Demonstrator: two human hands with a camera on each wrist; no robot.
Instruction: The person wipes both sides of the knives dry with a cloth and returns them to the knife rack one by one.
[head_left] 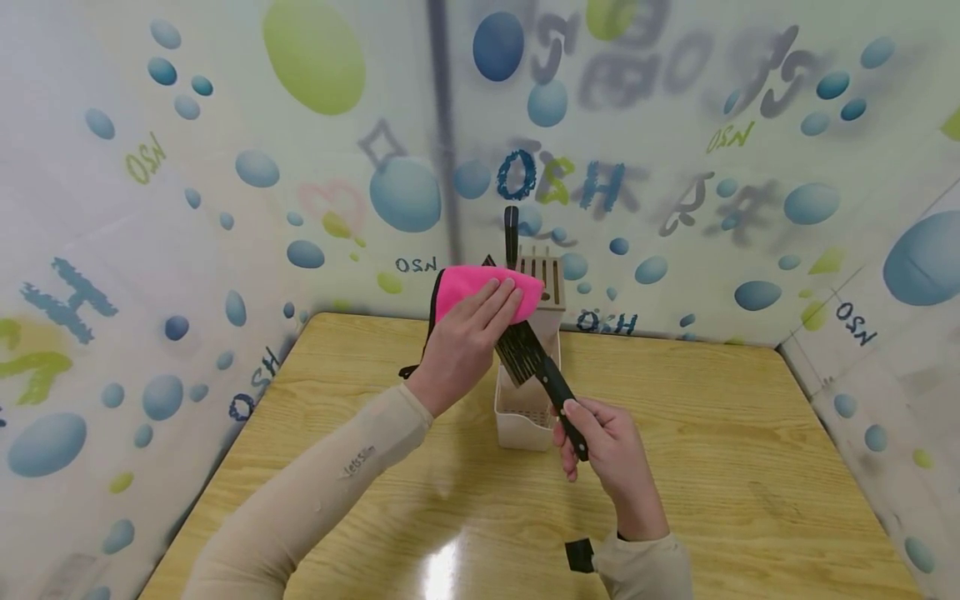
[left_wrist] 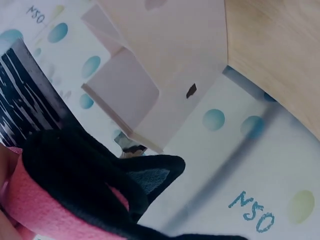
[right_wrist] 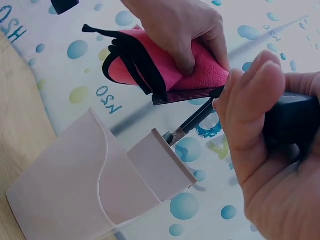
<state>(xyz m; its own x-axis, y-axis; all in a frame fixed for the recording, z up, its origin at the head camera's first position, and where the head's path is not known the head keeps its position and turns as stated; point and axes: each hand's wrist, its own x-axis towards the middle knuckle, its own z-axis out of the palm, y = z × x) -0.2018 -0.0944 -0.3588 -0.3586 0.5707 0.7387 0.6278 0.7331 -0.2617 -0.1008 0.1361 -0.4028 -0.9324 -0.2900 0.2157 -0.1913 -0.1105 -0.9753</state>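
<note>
Two hands: left hand (head_left: 459, 343) clamps pink cloth (head_left: 480, 287) over knife (head_left: 542, 373); right hand (head_left: 606, 446) grips handle.

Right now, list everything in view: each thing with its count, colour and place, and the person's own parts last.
knife: one, black handle and black patterned blade, held above the holder, blade end under the cloth
cloth: one, pink with black trim, folded over the knife blade
knife holder: one, cream, upright on the table near the back wall
second knife handle: one, black, sticking up from the holder's slotted top
table: one, light wood grain, below the hands
backdrop: white with blue and green dots and letters, around the table
sleeves: two, beige, on both forearms
left hand: one, grips the cloth around the blade
right hand: one, grips the knife handle
</note>
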